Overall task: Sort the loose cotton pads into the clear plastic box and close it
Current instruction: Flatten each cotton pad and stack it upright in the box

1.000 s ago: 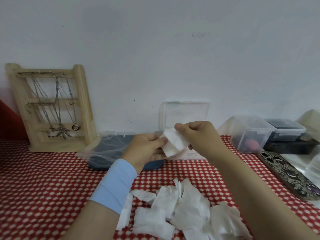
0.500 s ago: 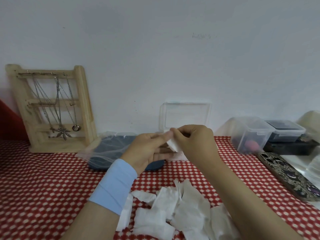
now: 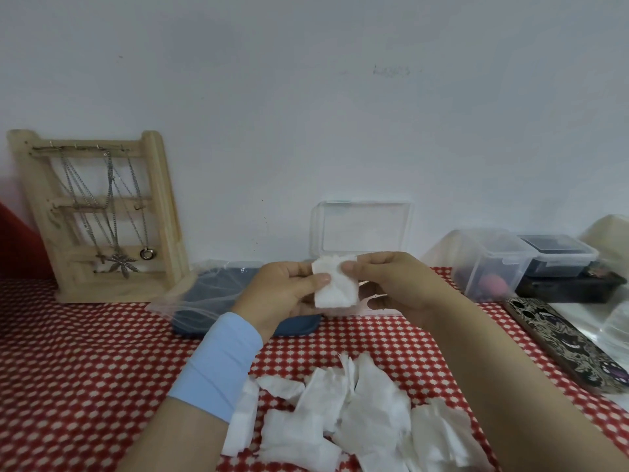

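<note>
No text, label, brand, number or sign is legible. A faint grey mark (image 3: 391,70) on the wall (image 3: 306,97) may be writing, but it is too faint to read. The patterned phone case (image 3: 565,345) at the right edge of the table shows ornament only; no characters can be made out in it.
</note>
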A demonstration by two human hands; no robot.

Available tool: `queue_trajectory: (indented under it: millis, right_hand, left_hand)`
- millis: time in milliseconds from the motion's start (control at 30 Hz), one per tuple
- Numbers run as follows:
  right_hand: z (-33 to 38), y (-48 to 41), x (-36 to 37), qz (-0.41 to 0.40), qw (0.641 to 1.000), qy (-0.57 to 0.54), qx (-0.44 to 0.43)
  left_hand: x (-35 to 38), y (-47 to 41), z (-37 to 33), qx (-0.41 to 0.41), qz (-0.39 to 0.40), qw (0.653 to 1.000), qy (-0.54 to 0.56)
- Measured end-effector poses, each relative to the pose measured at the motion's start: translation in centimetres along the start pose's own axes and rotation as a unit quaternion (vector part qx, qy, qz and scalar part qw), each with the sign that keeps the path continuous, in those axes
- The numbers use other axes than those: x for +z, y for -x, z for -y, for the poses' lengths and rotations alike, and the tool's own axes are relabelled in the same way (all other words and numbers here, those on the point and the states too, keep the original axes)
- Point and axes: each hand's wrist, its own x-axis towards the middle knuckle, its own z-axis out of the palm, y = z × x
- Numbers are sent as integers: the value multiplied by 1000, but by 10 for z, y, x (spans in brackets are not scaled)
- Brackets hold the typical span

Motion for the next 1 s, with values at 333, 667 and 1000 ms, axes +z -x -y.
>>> queue_trajectory:
  millis: [333,667,1000]
  right_hand:
    - [-2,-3,0,-24,997,-65,40]
    - [-1,-1,3,-35,999,25,-16]
    - [-2,2,12,-29,994,78,-68]
  left_hand:
    - [10,-3,6,5,-89,991,96]
    - [9,-4,7,46,-83,995,-36]
    - [9,-4,5,27,-113,993,13]
